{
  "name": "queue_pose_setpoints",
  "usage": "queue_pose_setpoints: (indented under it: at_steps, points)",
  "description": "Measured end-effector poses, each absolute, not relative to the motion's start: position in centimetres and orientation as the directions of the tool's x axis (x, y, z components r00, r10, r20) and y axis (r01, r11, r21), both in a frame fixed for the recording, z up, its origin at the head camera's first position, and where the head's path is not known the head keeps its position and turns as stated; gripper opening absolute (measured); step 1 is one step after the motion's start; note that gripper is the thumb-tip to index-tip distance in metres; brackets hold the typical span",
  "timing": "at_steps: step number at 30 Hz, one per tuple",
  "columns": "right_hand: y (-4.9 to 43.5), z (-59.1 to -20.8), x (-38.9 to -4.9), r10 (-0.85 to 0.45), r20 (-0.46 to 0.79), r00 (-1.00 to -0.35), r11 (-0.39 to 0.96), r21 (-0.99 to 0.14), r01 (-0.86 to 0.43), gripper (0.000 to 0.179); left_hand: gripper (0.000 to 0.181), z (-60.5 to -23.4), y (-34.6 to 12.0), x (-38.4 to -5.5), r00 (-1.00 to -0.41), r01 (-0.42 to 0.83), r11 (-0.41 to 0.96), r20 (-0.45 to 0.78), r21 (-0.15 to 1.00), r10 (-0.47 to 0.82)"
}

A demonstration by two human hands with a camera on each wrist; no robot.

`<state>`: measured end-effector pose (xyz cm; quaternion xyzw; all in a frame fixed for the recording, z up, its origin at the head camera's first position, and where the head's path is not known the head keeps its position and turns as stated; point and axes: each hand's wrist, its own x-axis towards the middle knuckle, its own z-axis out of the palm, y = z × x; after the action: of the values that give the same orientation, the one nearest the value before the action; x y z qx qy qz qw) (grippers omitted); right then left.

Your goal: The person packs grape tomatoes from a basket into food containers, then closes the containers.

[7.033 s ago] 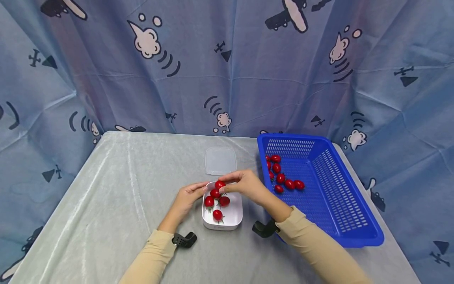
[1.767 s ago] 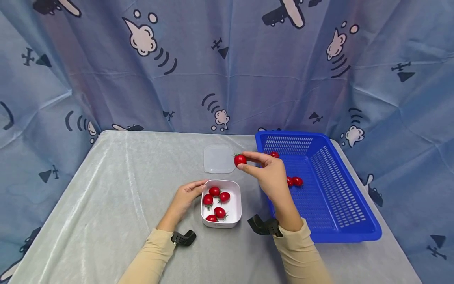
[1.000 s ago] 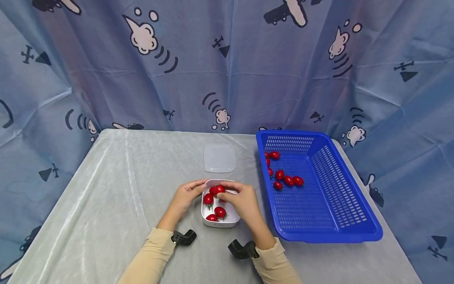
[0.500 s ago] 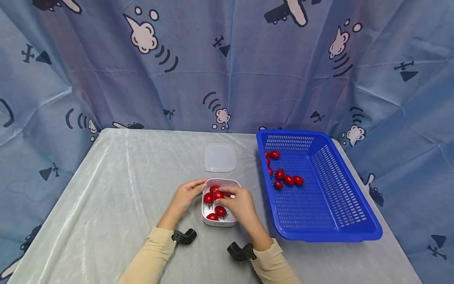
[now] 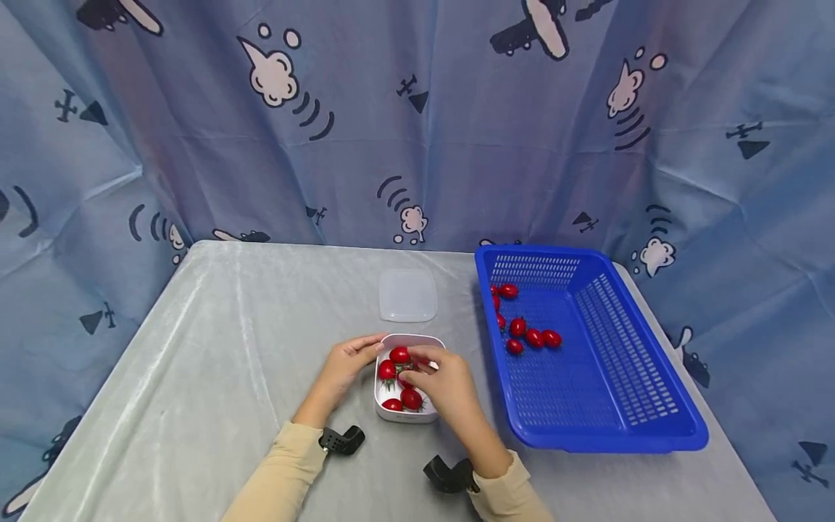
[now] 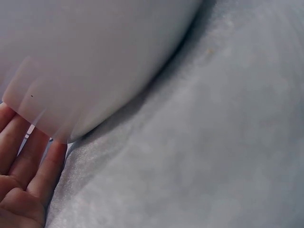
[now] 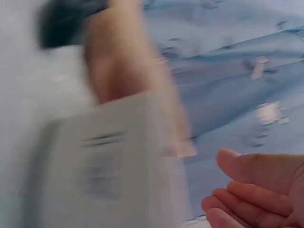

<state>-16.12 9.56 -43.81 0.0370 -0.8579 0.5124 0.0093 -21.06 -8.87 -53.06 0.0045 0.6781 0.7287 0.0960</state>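
Observation:
Several cherry tomatoes [image 5: 411,398] lie in a small white box [image 5: 425,418] at the table's middle. My left hand [image 5: 341,370] rests against the box's far left corner; in the left wrist view its straight fingers [image 6: 50,166] touch the outer wall. My right hand [image 5: 446,380] is over the right side of the box, thumb and fingers spread around a tomato [image 5: 404,379] partly hidden beneath the thumb. In the right wrist view, a gap shows between the right thumb [image 7: 256,168] and fingers, with nothing held in it, beside the blurred box wall [image 7: 104,175].
To the right stands a blue plastic basket [image 5: 607,442], with more cherry tomatoes [image 5: 534,338] along its left side. A clear flat lid [image 5: 408,296] lies behind the box. A patterned blue curtain [image 5: 352,87] hangs behind the table [image 5: 215,348].
My right hand brought a tomato from the basket over to the box, lowered it among the others and loosened its fingers. My left hand stayed at the box corner.

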Motion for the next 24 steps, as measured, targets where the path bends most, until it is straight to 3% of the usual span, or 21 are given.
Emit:
queue_pose_setpoints:
  at_steps: [6, 12, 16, 24]
  points:
    - [12.6, -37.4, -16.3, 0.055, 0.171, -0.984, 0.349, -0.926, -0.141, 0.034, 0.034, -53.1, -8.7, -20.9, -0.986, -0.124, -0.086, -0.113, 0.989, 0.121]
    - [17.1, -33.2, -19.0, 0.144, 0.178, -0.973, 0.415, -0.904, -0.104, 0.035, 0.035, -52.9, -8.8, -20.8, -0.986, -0.122, -0.083, -0.111, 0.989, 0.128]
    - [20.1, -32.8, -21.8, 0.131, 0.101, -0.986, 0.437, -0.899, -0.034, 0.042, 0.035, -52.8, -8.8, -20.8, -0.985, -0.121, -0.087, -0.108, 0.989, 0.136]
    - [24.7, -35.9, -27.0, 0.087, -0.085, -0.993, 0.332, -0.937, 0.11, 0.06, 0.036, -53.0, -8.7, -20.8, -0.983, -0.128, -0.064, -0.118, 0.99, 0.138]
